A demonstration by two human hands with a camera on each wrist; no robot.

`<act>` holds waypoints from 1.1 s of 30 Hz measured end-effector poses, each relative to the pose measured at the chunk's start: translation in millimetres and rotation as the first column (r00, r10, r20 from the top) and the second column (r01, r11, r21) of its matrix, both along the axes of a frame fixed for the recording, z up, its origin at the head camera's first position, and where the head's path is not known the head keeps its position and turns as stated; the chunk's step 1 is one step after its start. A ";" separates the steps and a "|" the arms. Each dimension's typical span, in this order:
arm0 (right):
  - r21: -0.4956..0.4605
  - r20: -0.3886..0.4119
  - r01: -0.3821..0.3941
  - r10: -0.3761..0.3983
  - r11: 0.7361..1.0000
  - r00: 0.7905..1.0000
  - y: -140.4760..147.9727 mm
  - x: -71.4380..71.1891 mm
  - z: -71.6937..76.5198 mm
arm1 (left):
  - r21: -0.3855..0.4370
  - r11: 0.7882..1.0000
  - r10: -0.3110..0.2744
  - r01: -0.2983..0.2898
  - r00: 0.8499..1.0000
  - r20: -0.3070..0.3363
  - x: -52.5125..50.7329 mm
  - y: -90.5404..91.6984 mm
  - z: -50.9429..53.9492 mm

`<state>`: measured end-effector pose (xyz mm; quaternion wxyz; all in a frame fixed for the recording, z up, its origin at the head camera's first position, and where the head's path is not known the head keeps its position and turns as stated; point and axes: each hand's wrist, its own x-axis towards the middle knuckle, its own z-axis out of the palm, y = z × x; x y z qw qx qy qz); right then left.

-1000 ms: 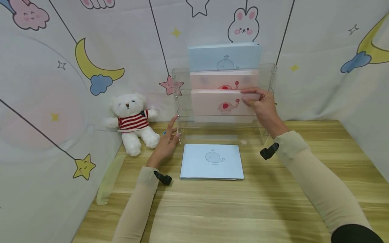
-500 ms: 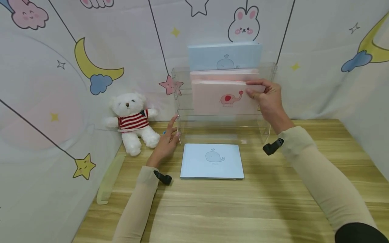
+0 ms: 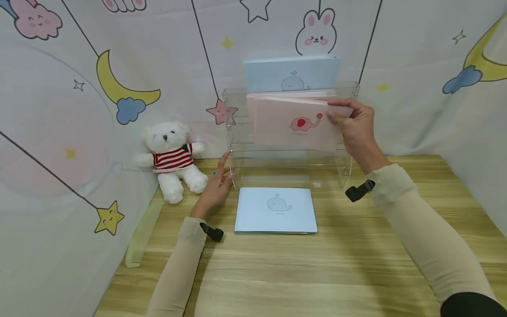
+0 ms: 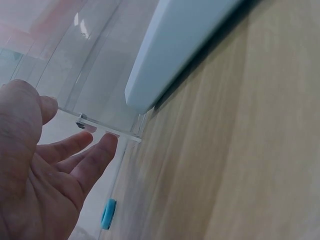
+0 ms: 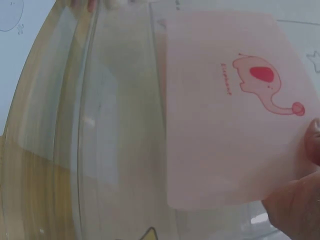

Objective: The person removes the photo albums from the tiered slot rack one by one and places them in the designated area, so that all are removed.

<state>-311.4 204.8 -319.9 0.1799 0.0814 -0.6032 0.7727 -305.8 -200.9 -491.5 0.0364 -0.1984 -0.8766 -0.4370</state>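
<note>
My right hand (image 3: 359,130) pinches a pink notebook (image 3: 295,125) by its upper right corner. A red elephant is drawn on its cover, and the right wrist view shows the word "Elephant" beside the drawing. The notebook tilts slightly, in front of the clear acrylic rack (image 3: 285,158). Behind it, a second pink notebook (image 3: 252,95) is mostly covered, and a blue notebook (image 3: 265,75) with a whale stands in the top tier. My left hand (image 3: 217,191) touches the rack's left side with fairly straight fingers; in the left wrist view its fingertips (image 4: 107,142) meet the side panel.
A pale blue whale notebook (image 3: 276,220) lies flat on the wooden table (image 3: 277,273) before the rack. To the left sit a white teddy bear (image 3: 170,160) in a striped shirt and a pale green comb (image 3: 142,237). A patterned cloth (image 3: 158,44) hangs behind.
My right hand has lifted the front pink notebook up and to the right out of the rack's lower tier, tilting it. The left hand has stayed at the rack's side.
</note>
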 end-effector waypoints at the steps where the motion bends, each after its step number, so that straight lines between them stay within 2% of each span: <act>1: -0.007 -0.001 0.000 0.000 1.000 1.000 0.7 0.6 0.1 | 0.002 1.000 0.000 0.000 1.000 0.003 0.2 0.4 0.1; 12: -0.024 0.060 0.048 -0.047 0.999 0.997 10.0 19.6 -3.6 | 0.012 1.000 -0.003 0.002 1.000 0.031 2.1 1.6 1.3; 20: -0.035 0.086 0.075 -0.072 0.997 0.994 21.1 29.8 -12.2 | 0.001 1.000 -0.016 0.016 1.000 -0.010 1.9 1.1 2.8; 33: -0.050 0.092 0.097 -0.092 0.994 0.991 43.8 45.2 -22.9 | 0.016 1.000 -0.021 0.021 1.000 -0.003 1.5 0.6 2.0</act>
